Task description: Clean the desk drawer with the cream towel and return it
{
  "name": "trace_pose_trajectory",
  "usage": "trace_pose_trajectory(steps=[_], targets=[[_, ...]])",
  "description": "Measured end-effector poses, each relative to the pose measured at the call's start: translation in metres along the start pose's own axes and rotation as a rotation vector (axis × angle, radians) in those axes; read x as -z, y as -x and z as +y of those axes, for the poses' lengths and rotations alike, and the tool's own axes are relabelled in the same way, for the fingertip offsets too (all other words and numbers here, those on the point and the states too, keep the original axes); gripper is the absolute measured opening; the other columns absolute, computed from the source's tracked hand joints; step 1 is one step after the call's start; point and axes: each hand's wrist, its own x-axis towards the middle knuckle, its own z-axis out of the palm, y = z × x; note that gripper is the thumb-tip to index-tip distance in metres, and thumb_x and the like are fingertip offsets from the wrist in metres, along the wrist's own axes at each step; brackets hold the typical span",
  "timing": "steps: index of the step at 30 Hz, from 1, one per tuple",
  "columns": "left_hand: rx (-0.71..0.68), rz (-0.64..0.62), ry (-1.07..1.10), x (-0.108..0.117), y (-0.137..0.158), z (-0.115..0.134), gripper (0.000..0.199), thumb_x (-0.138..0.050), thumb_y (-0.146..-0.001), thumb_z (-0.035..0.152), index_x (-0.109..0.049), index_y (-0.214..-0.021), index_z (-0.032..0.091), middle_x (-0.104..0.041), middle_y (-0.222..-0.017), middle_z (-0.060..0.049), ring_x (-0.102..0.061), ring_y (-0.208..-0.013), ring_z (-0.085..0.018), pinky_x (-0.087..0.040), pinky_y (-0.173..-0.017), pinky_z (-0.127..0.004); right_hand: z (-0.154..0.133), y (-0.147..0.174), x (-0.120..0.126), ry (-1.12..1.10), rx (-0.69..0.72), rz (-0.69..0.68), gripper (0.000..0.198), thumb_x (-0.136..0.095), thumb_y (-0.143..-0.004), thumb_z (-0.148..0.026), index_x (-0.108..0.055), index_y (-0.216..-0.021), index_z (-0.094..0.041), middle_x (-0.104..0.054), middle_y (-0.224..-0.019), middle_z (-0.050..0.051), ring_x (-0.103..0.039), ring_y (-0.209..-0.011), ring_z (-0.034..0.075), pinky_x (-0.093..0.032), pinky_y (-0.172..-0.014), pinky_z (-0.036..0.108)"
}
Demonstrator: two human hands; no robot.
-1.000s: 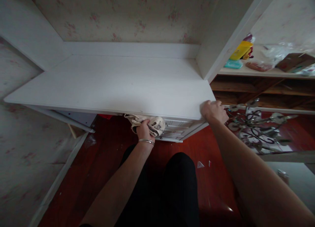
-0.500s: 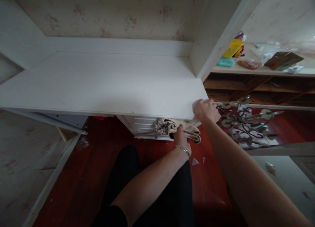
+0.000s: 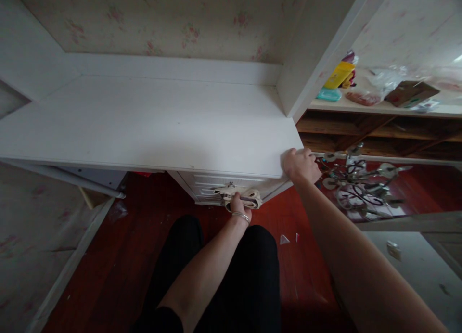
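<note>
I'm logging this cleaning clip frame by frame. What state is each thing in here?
Left hand: closed on the cloth.
Cloth: bunched, pressed against the drawer front.
Drawer front: shut.
Right hand: gripping the desk's right corner.
Desk: top bare.
Chandelier: lying on the floor.
Side shelf: cluttered with bags and packets.

The left hand [image 3: 240,205] reaches forward and low, arm nearly straight, fingers curled shut, a thin bracelet at the wrist. The right hand [image 3: 299,164] stretches out higher, palm down, fingers bent over an edge, forearm running long from the lower right.
</note>
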Motion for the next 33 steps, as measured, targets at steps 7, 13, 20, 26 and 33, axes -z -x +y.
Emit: trace_pose_trajectory(steps=[7,13,20,26,33], targets=[[-0.262,0.113,0.014,0.024,-0.007,0.095,0.015,-0.053,-0.087,0.013,-0.06,-0.1,0.017,-0.07,-0.094,-0.003,-0.068,-0.08,-0.012,-0.054,-0.078,-0.025,-0.006,0.003,0.009,0.024,-0.037,-0.085,0.054,-0.032,-0.092,-0.049,-0.052,-0.127,-0.012,-0.055,-0.123,0.03,-0.055,-0.112,0.042,-0.042,-0.086,0.058],[-0.324,0.087,0.018,0.021,0.02,0.145,0.026,-0.056,-0.083,0.007,-0.062,-0.106,0.019,-0.071,-0.091,-0.001,-0.069,-0.08,-0.014,-0.055,-0.084,-0.031,-0.005,0.003,0.008,0.006,-0.037,-0.078,0.056,-0.032,-0.092,-0.048,-0.052,-0.127,-0.009,-0.054,-0.123,0.03,-0.055,-0.112,0.044,-0.042,-0.086,0.058],[-0.283,-0.153,-0.002,0.002,0.079,0.153,0.03,-0.056,-0.083,0.011,-0.062,-0.111,0.019,-0.072,-0.095,-0.003,-0.07,-0.084,-0.018,-0.055,-0.089,-0.04,-0.007,0.006,0.008,0.03,-0.047,-0.058,0.055,-0.033,-0.092,-0.047,-0.053,-0.126,-0.01,-0.055,-0.123,0.029,-0.056,-0.111,0.042,-0.042,-0.086,0.057],[-0.143,-0.208,-0.05,-0.013,0.107,0.107,0.026,-0.059,-0.082,0.015,-0.064,-0.107,0.015,-0.073,-0.099,-0.008,-0.071,-0.09,-0.021,-0.055,-0.09,-0.04,-0.01,0.007,0.011,0.06,-0.054,-0.072,0.052,-0.033,-0.092,-0.046,-0.053,-0.126,-0.012,-0.056,-0.124,0.026,-0.056,-0.112,0.04,-0.043,-0.088,0.054],[0.132,-0.252,-0.001,-0.044,0.103,0.006,0.017,-0.06,-0.082,0.022,-0.065,-0.095,0.012,-0.073,-0.091,-0.009,-0.072,-0.08,-0.021,-0.058,-0.079,-0.035,-0.01,0.006,0.01,0.089,-0.042,-0.058,0.05,-0.033,-0.092,-0.045,-0.053,-0.123,-0.012,-0.058,-0.122,0.026,-0.058,-0.11,0.039,-0.043,-0.088,0.053]])
